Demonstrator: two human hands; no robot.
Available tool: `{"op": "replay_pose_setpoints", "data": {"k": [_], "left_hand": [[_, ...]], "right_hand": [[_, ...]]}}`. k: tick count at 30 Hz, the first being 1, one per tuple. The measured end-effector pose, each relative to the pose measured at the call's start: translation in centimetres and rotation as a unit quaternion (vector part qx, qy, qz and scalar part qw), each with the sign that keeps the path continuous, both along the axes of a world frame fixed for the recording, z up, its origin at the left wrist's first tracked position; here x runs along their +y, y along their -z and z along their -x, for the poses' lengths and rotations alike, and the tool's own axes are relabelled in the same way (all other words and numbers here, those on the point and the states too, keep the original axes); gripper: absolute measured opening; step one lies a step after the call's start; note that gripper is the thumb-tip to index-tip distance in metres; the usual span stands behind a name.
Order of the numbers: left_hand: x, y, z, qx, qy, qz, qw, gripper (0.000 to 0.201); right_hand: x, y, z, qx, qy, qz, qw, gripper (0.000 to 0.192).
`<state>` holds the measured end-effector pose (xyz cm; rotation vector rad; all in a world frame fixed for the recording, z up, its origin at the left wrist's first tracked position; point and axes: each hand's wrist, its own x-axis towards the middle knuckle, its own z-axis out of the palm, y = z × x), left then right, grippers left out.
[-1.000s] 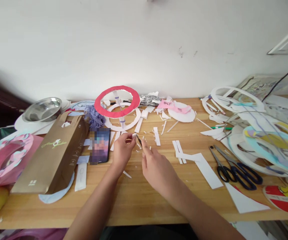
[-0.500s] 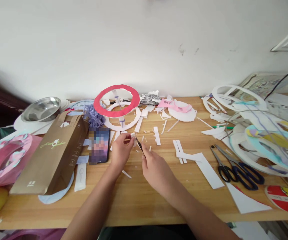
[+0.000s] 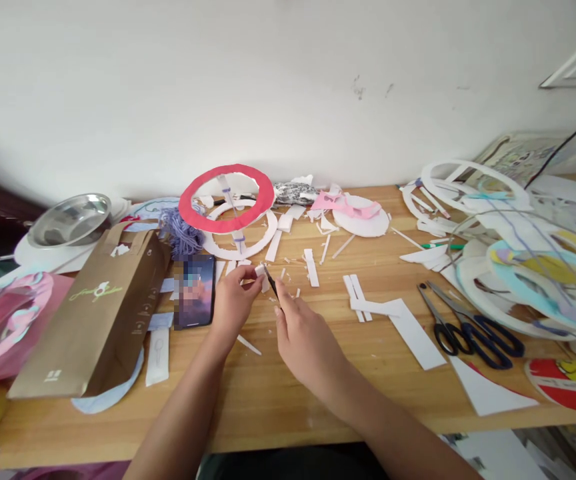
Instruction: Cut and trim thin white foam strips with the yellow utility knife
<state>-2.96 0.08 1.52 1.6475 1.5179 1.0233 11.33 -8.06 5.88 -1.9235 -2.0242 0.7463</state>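
Note:
My left hand (image 3: 234, 300) pinches a small white foam piece (image 3: 260, 273) above the wooden desk (image 3: 268, 393). My right hand (image 3: 304, 337) grips a small dark blade tool (image 3: 271, 283) whose tip rests against that piece. Both hands meet near the desk's middle, just right of a phone (image 3: 195, 291) lying flat. Behind them stands a red ring (image 3: 226, 197) on white foam hoops (image 3: 241, 233).
A brown paper bag (image 3: 91, 313) lies at left, with a steel bowl (image 3: 69, 219) behind it. Black scissors (image 3: 473, 328) and white foam strips (image 3: 398, 320) lie at right. Coloured foam rings (image 3: 528, 267) pile up at far right. Scraps litter the desk.
The view has shifted a little, so everything sits lower-left in the frame. My hands stay together, with the blade still working at the white piece.

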Motion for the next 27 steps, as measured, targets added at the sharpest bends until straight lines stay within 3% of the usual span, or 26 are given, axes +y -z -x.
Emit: {"op": "replay_pose_setpoints", "data": {"k": [12,18,27], "left_hand": [[-0.3,-0.7,-0.2,0.048,0.002,-0.013,0.999,0.010],[0.1,-0.3,0.2,0.038,0.024,0.003,0.999,0.014],[-0.1,-0.8,0.0,0.042,0.007,0.006,0.999,0.012]], "right_hand": [[0.1,-1.3,0.2,-0.075,-0.022,0.016,0.997,0.059],[0.7,-1.2,0.2,-0.059,-0.026,0.020,0.998,0.059],[0.1,-1.5,0.1,-0.082,-0.043,0.012,0.996,0.060]]}}
